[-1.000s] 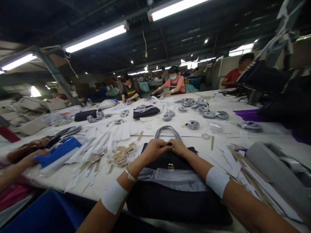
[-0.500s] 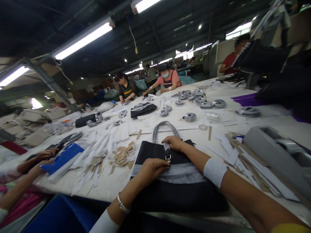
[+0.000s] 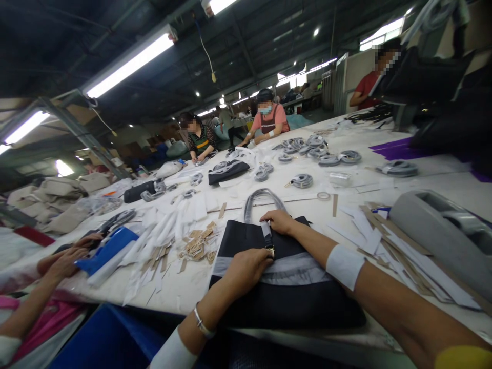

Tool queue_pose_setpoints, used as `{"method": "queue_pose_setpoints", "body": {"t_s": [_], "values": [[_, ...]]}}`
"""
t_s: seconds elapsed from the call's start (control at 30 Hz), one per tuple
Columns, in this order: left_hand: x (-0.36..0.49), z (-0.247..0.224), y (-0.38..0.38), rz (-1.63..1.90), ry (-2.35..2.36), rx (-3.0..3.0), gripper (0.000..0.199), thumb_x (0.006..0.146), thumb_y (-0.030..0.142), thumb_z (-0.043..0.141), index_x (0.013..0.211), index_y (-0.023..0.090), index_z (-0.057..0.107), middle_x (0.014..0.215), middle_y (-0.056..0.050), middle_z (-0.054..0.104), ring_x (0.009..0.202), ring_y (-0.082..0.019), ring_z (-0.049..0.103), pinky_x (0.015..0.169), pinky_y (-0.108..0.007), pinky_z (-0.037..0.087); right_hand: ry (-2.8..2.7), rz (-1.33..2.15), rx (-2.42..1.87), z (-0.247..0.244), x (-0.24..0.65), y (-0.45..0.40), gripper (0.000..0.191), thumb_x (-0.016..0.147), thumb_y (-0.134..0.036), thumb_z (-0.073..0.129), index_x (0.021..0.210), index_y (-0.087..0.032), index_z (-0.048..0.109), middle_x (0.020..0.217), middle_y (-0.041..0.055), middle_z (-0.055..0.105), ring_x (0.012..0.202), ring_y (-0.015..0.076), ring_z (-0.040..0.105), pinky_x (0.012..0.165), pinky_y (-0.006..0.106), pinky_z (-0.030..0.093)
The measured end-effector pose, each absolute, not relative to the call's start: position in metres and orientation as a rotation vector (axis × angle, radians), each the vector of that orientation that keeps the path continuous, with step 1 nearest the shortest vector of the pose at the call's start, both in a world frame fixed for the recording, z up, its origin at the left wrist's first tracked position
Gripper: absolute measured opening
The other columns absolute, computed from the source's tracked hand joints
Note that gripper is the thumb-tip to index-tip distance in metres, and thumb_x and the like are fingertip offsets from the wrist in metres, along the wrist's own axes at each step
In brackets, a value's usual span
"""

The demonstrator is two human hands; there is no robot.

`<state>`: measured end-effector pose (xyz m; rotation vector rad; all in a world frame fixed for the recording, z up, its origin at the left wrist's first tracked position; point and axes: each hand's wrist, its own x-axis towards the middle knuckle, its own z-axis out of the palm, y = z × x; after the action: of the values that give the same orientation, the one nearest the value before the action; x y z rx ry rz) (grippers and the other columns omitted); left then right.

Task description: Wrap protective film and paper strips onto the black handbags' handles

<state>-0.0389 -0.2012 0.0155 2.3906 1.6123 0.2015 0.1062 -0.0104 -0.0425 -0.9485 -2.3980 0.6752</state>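
Observation:
A black handbag (image 3: 292,307) lies flat in front of me at the table's edge, a greyish translucent wrap (image 3: 300,269) across its middle. Its looped handle (image 3: 265,193), covered in clear plastic, points away from me. Down the front runs a short black strap (image 3: 268,239) with a metal buckle (image 3: 272,251) at its lower end. My left hand (image 3: 246,270) is closed, fingertips pinching at the buckle. My right hand (image 3: 280,221) pinches the strap's upper part, where a pale wrap covers it; the fingertips are partly hidden.
Left of the bag lie cardboard tags with string (image 3: 198,243) and white paper strips (image 3: 154,241). A grey tape dispenser (image 3: 434,241) and card strips (image 3: 400,251) are on the right. Coiled grey straps (image 3: 302,180) lie further back. A co-worker's hands (image 3: 69,259) work beside a blue object (image 3: 107,251).
Both my hands stay at the strap and buckle, with only slight shifts. The view has moved a little. A co-worker across the table has raised their head and torso.

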Motion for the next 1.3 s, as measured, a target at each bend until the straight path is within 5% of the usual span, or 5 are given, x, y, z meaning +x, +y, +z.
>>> {"method": "queue_pose_setpoints", "body": {"t_s": [0.2,0.47,0.77,1.1,1.3], "values": [[-0.047,0.016,-0.214,0.398,1.685,2.329,0.040,0.096,0.043,0.050,0.133,0.026,0.051,0.127,-0.004,0.063,0.112,-0.023,0.060,0.097,-0.030,0.044,-2.264,0.592,-0.917,-0.024,0.109,-0.019,0.046,0.079,0.002,0.045,0.111,-0.017,0.072,0.112,0.0053,0.071,0.102,0.0183,0.063,0.094,0.028,0.046],[-0.054,0.029,-0.211,0.095,1.818,2.342,0.032,0.088,0.048,0.061,0.104,0.021,0.068,0.100,-0.007,0.068,0.095,-0.026,0.063,0.079,-0.031,0.046,-2.471,0.798,-0.704,0.020,0.131,-0.061,0.027,0.087,-0.022,0.055,0.105,-0.023,0.075,0.105,0.0018,0.074,0.099,0.0208,0.066,0.089,0.029,0.048],[-0.061,0.045,-0.186,0.129,1.373,2.115,0.034,0.090,0.045,0.055,0.092,0.016,0.073,0.076,-0.001,0.068,0.068,-0.014,0.059,0.059,-0.021,0.039,-2.656,0.977,-0.423,0.013,0.158,-0.107,0.038,0.083,-0.012,0.049,0.110,-0.022,0.074,0.111,0.0052,0.071,0.103,0.0195,0.064,0.094,0.028,0.045],[-0.063,0.046,-0.211,0.591,1.354,2.110,0.024,0.081,0.032,0.072,0.101,0.018,0.072,0.100,-0.003,0.072,0.094,-0.018,0.065,0.087,-0.024,0.047,-2.903,0.882,-0.341,0.017,0.152,-0.094,0.058,0.057,0.005,0.044,0.097,-0.018,0.078,0.116,0.0072,0.070,0.109,0.0224,0.064,0.096,0.028,0.046],[-0.061,0.026,-0.211,0.815,1.639,2.360,0.037,0.092,0.019,0.056,0.129,0.022,0.057,0.127,-0.007,0.062,0.117,-0.020,0.058,0.103,-0.034,0.045,-2.581,0.691,-0.739,0.032,0.165,-0.104,0.041,0.087,-0.012,0.046,0.120,-0.017,0.069,0.118,0.0077,0.070,0.109,0.0227,0.063,0.098,0.033,0.047]]}}
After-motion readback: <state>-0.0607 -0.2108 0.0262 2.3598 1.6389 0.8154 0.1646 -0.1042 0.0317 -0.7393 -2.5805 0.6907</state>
